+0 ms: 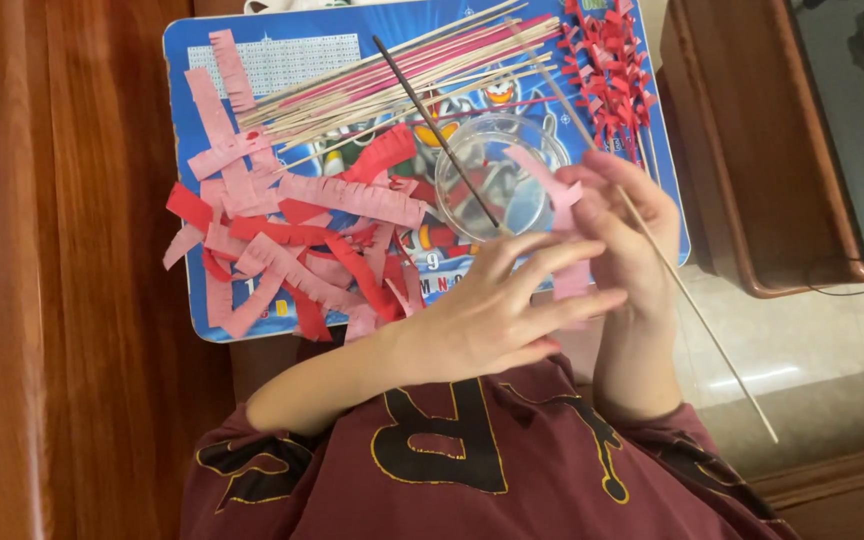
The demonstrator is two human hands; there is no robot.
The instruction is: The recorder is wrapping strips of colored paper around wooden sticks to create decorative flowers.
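From the head camera, looking straight down, the right hand [624, 235] holds a thin wooden stick [697, 315] with a pink fringed paper strip [564, 215] lying against it; its grip is closed on the stick, fingers curled around it near the upper end, while the long bare end runs down and to the right over the pale floor. The left hand [497, 310] lies just beside and partly across the right one, fingers spread and flat; its grip is open, the fingertips touching the pink strip where it hangs by the right palm.

Both hands hover at the near edge of a blue printed board [180, 120] that rests on a brown wooden desk [62, 270]. On the board, just beyond the hands, stands a clear round bowl [497, 175] with a dark thin stick [432, 125] leaning in it. To the left of the bowl lies a loose heap of cut fringed paper strips [287, 245], pink and red, overlapping one another. Along the far side of the board lies a bundle of bare wooden sticks [392, 70], and at the far right corner a cluster of sticks already wrapped in red fringe [607, 70].

The person wears a maroon shirt [452, 470] with dark lettering outlined in yellow.
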